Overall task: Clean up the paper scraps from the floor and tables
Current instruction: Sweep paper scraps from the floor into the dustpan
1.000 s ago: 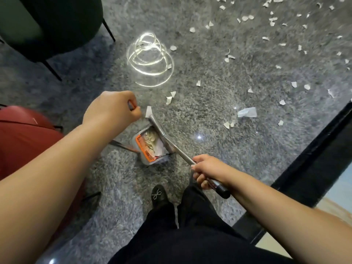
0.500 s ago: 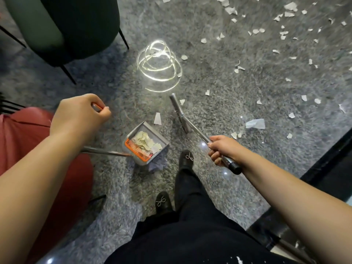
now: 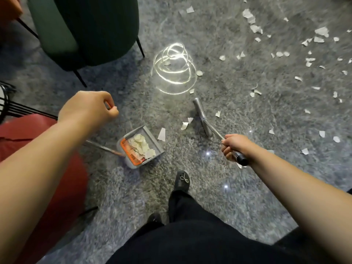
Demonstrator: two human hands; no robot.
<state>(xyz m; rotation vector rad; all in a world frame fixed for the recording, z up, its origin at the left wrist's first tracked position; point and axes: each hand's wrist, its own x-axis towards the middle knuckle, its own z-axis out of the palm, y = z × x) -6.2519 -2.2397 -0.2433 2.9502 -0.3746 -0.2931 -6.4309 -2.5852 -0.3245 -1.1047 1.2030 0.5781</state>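
A grey dustpan [image 3: 151, 137] with an orange comb edge stands on the grey floor, holding several paper scraps. My left hand [image 3: 86, 108] grips the top of its long handle [image 3: 102, 147]. My right hand [image 3: 235, 147] grips the black-ended handle of a broom whose grey head [image 3: 202, 116] rests on the floor to the right of the pan. A few white scraps [image 3: 162, 134] lie between pan and broom head. Several more scraps [image 3: 308, 60] are scattered over the floor at the upper right.
A dark green chair [image 3: 91, 27] stands at the upper left, a red seat [image 3: 57, 178] at the left by my arm. A bright ring-shaped light reflection [image 3: 174, 69] shines on the floor. My black shoe [image 3: 182, 181] and trouser legs are at the bottom centre.
The broom head has swung out of the dustpan to the right and onto the floor. The dustpan sits a little further left and my foot has stepped forward.
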